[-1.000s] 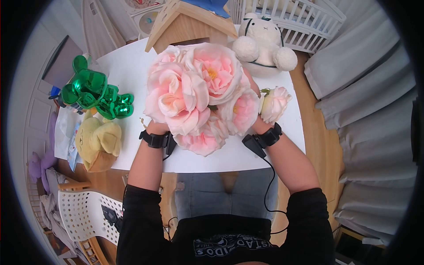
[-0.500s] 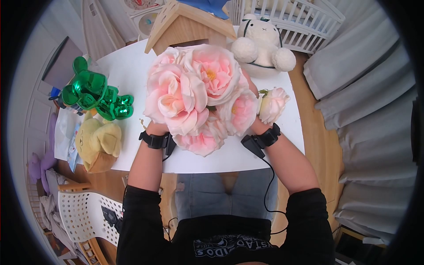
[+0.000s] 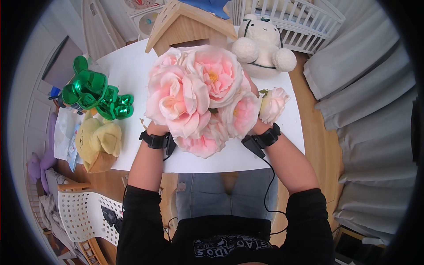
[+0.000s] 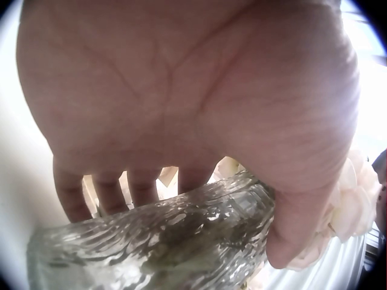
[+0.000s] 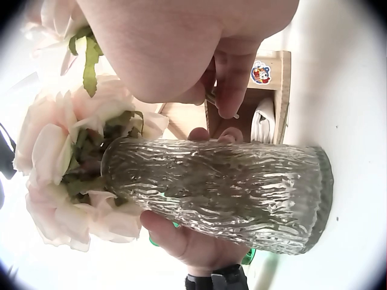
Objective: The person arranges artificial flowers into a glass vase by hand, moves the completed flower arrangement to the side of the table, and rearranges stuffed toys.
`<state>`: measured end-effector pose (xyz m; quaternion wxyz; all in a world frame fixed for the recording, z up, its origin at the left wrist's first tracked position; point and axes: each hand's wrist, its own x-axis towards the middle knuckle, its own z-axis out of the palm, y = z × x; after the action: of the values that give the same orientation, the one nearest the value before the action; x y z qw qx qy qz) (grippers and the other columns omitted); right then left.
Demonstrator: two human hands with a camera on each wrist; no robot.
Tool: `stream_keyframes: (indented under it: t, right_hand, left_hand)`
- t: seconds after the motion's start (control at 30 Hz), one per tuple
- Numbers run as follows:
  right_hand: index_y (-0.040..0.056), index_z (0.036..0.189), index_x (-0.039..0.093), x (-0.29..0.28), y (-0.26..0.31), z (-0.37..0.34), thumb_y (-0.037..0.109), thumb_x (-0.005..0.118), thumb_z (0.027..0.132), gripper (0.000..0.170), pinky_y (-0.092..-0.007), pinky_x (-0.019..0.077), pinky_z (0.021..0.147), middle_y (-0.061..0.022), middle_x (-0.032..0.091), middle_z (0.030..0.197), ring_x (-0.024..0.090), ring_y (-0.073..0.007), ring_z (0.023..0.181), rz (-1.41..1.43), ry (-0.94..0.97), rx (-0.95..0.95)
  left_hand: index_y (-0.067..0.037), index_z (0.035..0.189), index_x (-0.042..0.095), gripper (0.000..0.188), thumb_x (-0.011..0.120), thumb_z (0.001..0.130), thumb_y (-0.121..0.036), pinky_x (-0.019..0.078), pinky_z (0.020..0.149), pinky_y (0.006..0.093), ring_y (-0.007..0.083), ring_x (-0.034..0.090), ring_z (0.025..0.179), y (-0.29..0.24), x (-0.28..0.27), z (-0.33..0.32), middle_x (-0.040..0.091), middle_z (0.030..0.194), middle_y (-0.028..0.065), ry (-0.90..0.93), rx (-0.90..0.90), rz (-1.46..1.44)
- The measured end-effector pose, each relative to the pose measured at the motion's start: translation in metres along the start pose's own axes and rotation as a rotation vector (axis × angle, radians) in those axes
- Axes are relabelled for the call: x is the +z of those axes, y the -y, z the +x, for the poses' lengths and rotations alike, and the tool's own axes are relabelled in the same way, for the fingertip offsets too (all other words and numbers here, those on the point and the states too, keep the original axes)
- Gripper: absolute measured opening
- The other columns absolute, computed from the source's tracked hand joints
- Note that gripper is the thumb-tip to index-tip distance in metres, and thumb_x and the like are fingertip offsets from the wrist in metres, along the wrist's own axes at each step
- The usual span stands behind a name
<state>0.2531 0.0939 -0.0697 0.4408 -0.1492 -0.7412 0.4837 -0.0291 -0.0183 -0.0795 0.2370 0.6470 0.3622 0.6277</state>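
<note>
A textured clear glass vase (image 5: 230,193) shows in the right wrist view, pale pink roses (image 5: 54,151) spreading from its mouth. My left hand (image 4: 187,90) grips the vase (image 4: 163,241), thumb on one side and fingers round the other. Beside the vase, my right hand (image 5: 175,48) has curled fingers pinching a thin stem, whose cut end pokes out. From the head view, the large pink bouquet (image 3: 190,97) hides the vase and most of both hands. A single pale rose (image 3: 274,106) with green sepals is right of the bouquet, by my right hand (image 3: 260,127).
Behind the bouquet on the white table (image 3: 132,145) stand a wooden house (image 3: 194,28) and a white plush toy (image 3: 263,46). A shiny green bear figure (image 3: 95,90) and a yellow plush (image 3: 99,143) lie at the left. Grey curtains hang at the right.
The bouquet has shifted very slightly to the right and toward me. Both hands keep nearly the same place.
</note>
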Motion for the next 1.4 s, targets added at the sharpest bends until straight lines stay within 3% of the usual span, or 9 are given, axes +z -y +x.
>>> stream_keyframes:
  t: [1.4]
  right_hand:
    - [0.0071, 0.148, 0.051, 0.000, -0.004, -0.007, 0.015, 0.063, 0.112, 0.039, -0.0381, 0.0562, 0.110, -0.0105, 0.066, 0.141, 0.066, -0.0212, 0.128, -0.018, 0.014, -0.001]
  left_hand:
    - [-0.007, 0.130, 0.070, 0.051, 0.093, 0.086, -0.019, 0.0609, 0.098, 0.0369, 0.0217, 0.071, 0.118, 0.005, 0.000, 0.005, 0.073, 0.130, 0.0094, -0.026, 0.072, 0.235]
